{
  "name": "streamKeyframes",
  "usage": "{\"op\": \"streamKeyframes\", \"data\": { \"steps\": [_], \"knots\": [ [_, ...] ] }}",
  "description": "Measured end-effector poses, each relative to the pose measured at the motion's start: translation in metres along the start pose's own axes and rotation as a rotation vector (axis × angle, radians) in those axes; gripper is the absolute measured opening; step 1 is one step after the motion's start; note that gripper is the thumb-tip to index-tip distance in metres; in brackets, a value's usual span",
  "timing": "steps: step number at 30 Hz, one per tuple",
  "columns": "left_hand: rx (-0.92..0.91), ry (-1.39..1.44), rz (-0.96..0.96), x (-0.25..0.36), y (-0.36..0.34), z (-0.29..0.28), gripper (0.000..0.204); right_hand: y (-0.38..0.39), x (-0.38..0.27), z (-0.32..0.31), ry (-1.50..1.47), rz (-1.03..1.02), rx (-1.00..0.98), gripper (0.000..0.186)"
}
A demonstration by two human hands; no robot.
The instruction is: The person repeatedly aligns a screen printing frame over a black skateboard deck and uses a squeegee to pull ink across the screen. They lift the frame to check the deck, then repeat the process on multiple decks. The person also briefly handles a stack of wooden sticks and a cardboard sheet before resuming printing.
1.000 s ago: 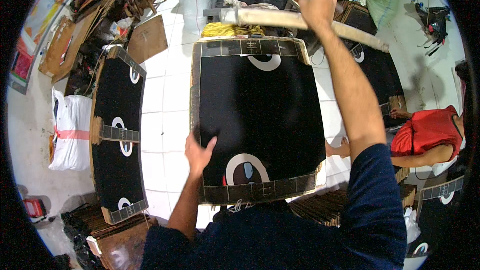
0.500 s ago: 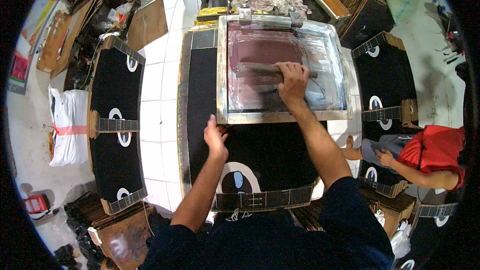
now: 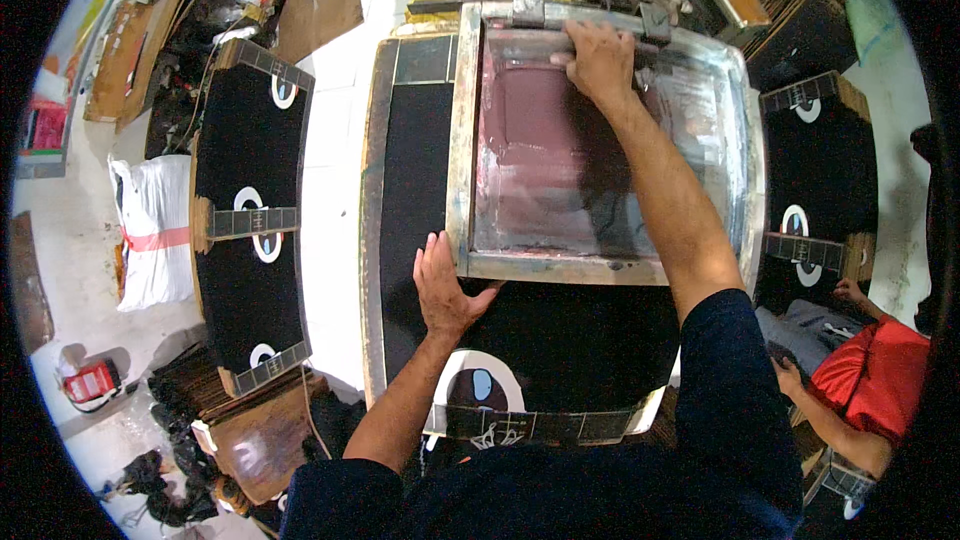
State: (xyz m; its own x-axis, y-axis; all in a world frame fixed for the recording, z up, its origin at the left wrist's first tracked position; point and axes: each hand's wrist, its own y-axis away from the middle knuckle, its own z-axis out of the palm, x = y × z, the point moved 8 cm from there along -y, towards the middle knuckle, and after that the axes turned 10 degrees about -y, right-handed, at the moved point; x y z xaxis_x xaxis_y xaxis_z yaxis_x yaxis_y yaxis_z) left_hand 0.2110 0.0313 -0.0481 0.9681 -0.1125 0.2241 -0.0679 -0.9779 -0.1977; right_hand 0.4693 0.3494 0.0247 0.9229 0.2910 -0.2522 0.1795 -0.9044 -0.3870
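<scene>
A wooden-framed printing screen (image 3: 560,267), its mesh smeared with dark maroon ink (image 3: 540,110), lies over a black sheet (image 3: 570,330) on a board. My right hand (image 3: 603,65) is at the screen's far end, fingers curled over a squeegee (image 3: 530,45) lying along the far frame bar; the hand partly covers it. My left hand (image 3: 447,295) is at the screen's near left corner, fingers spread and thumb beside the near bar; whether it presses on the frame I cannot tell. A white ring print with a blue patch (image 3: 481,385) shows on the sheet near me.
Metal hinge clamps (image 3: 528,6) hold the screen's far edge. Black sheets with ring prints lie on boards to the left (image 3: 245,155) and right (image 3: 815,170). At the right sits a person in red (image 3: 865,370). A white sack (image 3: 155,235) and stacked cardboard (image 3: 255,440) stand at left.
My right hand has moved the squeegee from mid-screen to the far end. My left hand has spread its fingers at the near left corner. The whole view has shifted.
</scene>
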Motion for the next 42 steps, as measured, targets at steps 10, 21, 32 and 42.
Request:
{"op": "streamKeyframes", "data": {
  "steps": [10,21,32,42],
  "knots": [
    [-0.032,-0.033,-0.015,0.002,0.002,0.001,0.120,0.050,-0.038,-0.009,-0.172,-0.358,-0.076,0.035],
    [-0.012,-0.037,0.013,0.001,0.004,0.004,0.117,0.108,-0.037,-0.048,-0.119,-0.208,0.022,0.021],
    [-0.037,-0.042,0.002,-0.006,0.008,0.010,0.117,0.044,0.008,-0.034,-0.084,-0.088,0.119,0.027],
    [-0.010,-0.052,0.014,-0.004,0.009,0.011,0.119,0.076,0.028,-0.028,-0.050,0.194,0.154,0.033]
  ]
}}
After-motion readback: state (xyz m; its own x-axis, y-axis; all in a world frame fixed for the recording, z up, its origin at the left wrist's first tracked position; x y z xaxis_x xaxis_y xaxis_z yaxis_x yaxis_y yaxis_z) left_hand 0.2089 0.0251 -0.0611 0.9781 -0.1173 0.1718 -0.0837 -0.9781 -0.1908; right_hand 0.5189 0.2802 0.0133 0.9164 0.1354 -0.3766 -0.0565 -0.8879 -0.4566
